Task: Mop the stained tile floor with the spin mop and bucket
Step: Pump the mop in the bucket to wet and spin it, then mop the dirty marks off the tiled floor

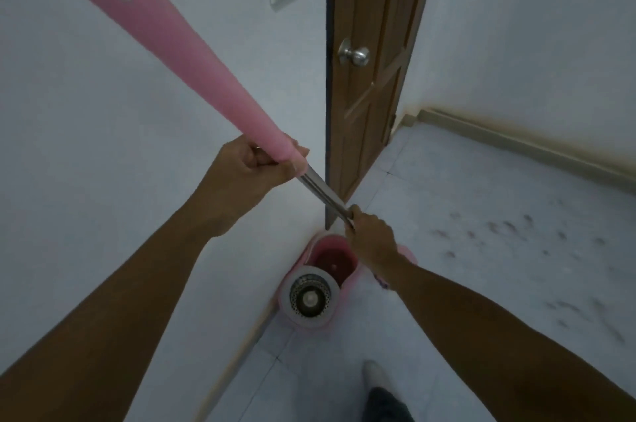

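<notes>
Against the white wall, beside the brown wooden door, a pink plastic spin-mop bucket is seen on the pale tile floor. Its perforated steel spinner basket lies nearest the camera, with the reddish water well behind it. A long mop handle is held slanting down towards the bucket. Its pink foam grip is clasped at the lower end by the left hand, fingers wrapped fully round it. The bare steel shaft is gripped lower down by the right hand, likewise closed round the metal. The mop head is hidden behind the right hand and forearm, so whether it hangs over the bucket or rests on the floor beside it cannot be told. Dark scattered stains are spread across the tiles well to the right of the bucket and appear unmopped. The step in hand is judged to be the wetting or wringing of the mop at the bucket, before any scrubbing. Next, the head would need to be lowered into the well or basket and pumped to shed excess water. It would then be carried rightwards to the stains without dripping.
</notes>
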Available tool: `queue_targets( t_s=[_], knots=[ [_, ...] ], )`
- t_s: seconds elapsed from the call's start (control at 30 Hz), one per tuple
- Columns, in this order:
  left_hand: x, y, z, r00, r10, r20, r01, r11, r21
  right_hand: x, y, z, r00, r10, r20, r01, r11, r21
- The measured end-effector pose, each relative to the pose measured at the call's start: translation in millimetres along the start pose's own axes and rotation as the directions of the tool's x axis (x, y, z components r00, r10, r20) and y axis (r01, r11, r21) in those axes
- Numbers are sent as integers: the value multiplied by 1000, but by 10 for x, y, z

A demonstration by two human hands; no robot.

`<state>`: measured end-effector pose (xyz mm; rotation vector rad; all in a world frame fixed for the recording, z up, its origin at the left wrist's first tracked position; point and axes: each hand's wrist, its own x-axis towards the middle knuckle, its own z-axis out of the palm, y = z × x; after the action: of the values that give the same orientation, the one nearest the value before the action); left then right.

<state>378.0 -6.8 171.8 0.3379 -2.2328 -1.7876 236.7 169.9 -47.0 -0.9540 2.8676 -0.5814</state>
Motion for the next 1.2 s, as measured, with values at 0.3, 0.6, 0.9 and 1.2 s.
queue_targets(
  t_s=[0.3, 0.6, 0.9, 1.2],
  knots=[
    [-138, -106, 1040, 651, -489, 580, 387, 872, 300, -1220, 1467, -150, 991, 102, 88, -84, 978, -190],
    [-666, 55, 2998, -41, -815, 578, 699, 390, 599, -2395, 2871, -367, 910, 414, 16, -405, 899, -166],
    [-1230, 113, 5284, 259, -795, 549, 426, 604, 674, -3447, 3681, -962, 383, 656, 651, 105, -731, 675],
    [-1726, 265, 6852, 144, -774, 616, 589, 568, 575, -4079, 4839, -1513, 137, 797, 588, 116, -602, 790]
  ],
)
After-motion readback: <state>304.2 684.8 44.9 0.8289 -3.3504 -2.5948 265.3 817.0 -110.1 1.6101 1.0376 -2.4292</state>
